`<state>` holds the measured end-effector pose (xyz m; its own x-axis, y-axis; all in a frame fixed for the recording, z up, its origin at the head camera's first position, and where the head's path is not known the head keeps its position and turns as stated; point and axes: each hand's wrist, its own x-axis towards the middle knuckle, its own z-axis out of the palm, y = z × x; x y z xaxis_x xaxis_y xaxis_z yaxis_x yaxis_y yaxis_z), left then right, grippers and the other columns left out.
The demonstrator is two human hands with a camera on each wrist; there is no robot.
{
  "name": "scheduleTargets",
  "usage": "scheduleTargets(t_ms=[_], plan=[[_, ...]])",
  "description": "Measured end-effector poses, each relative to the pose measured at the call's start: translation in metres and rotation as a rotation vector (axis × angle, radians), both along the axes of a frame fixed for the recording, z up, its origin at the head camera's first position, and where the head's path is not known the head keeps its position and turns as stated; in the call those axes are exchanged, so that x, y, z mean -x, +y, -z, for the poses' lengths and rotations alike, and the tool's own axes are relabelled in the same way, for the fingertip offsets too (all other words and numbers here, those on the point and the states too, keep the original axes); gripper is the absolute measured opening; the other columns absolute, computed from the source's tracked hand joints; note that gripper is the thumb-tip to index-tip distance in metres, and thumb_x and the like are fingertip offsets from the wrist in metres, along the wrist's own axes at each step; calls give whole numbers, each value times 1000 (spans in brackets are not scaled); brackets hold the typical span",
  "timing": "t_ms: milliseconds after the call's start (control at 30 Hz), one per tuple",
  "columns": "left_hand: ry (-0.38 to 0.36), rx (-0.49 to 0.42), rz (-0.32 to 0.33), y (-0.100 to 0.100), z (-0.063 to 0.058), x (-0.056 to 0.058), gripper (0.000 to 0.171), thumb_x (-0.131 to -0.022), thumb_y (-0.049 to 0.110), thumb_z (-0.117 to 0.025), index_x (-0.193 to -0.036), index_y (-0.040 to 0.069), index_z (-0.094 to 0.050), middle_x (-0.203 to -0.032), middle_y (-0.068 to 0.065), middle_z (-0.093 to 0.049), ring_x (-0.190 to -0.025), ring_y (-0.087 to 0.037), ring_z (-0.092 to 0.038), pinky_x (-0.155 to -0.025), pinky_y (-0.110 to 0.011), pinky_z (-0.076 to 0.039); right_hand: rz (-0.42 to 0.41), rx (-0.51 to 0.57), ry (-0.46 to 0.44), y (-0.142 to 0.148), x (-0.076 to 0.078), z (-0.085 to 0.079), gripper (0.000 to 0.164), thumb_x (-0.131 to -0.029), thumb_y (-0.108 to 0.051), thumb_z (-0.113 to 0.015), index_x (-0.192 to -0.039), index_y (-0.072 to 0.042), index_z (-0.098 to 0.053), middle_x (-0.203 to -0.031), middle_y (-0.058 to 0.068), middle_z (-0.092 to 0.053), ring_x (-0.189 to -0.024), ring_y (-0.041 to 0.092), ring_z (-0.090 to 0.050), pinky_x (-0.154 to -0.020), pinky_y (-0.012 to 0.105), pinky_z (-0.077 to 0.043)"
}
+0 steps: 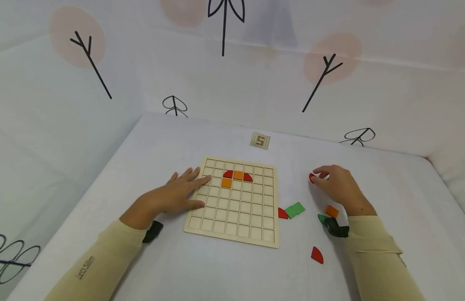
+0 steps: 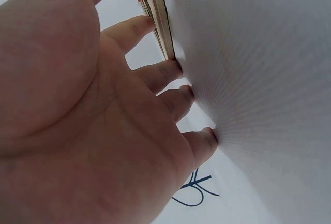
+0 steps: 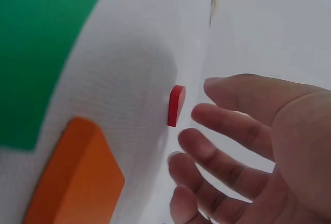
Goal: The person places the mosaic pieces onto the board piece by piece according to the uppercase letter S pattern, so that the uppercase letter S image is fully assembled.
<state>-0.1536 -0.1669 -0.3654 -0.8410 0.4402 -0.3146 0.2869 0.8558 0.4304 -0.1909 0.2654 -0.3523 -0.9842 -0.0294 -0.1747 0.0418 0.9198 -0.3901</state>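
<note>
My left hand [image 1: 176, 194] lies with spread, straight fingers on the left edge of a wooden grid board [image 1: 232, 239]; in the left wrist view some fingertips touch the white cloth beside the board's edge [image 2: 164, 25]. On the board sit a red quarter-circle tile [image 1: 228, 174], an orange square tile [image 1: 238, 175], another red quarter-circle tile [image 1: 247, 177] and a second orange square [image 1: 226, 182]. To the right, my right hand [image 1: 337, 184] hovers with loosely bent fingers beside a red tile [image 3: 176, 106]. The right wrist view shows a gap between fingertips and tile.
Near the board's right edge lie a red quarter-circle [image 1: 283, 213] and green tiles [image 1: 294, 210]. An orange tile [image 1: 331, 211] and a green tile [image 1: 322, 218] lie by the right wrist. Another red quarter-circle [image 1: 317, 255] is closer. A small pattern card [image 1: 260, 140] lies beyond the board.
</note>
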Motion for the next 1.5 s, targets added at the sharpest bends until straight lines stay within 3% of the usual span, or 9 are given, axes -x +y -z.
scheduleTargets(t_ms=[200, 433, 967, 1500], plan=[[8, -3, 5, 0, 0, -1, 79, -95, 47, -64, -160, 30, -24, -169, -11, -6, -157, -33, 1, -126, -58, 1, 5, -14, -50, 2, 3, 3, 44, -98, -29, -62, -131, -1, -61, -122, 27, -59, -106, 41, -50, -77, 43, -56], [9, -5, 7, -1, 1, -1, 78, -95, 46, -65, -160, 29, -24, -169, -11, -7, -157, -34, 0, -126, -58, 1, -2, -19, -47, 2, 3, 4, 46, -98, -30, -62, -131, 2, -61, -121, 28, -60, -107, 42, -51, -82, 49, -56], [9, 0, 4, 0, 1, 0, 80, -94, 48, -65, -160, 30, -24, -170, -10, -7, -157, -33, 0, -126, -58, 1, -29, 9, -38, 2, 1, 3, 33, -95, -20, -67, -122, 0, -65, -117, 27, -62, -102, 41, -54, -79, 46, -58], [7, -6, 5, -2, 3, 1, 79, -95, 48, -64, -160, 30, -23, -169, -11, -6, -157, -33, 1, -126, -58, 2, -46, 42, -32, -2, 2, 6, 25, -96, -14, -65, -116, -2, -57, -111, 27, -64, -94, 36, -60, -75, 40, -59]])
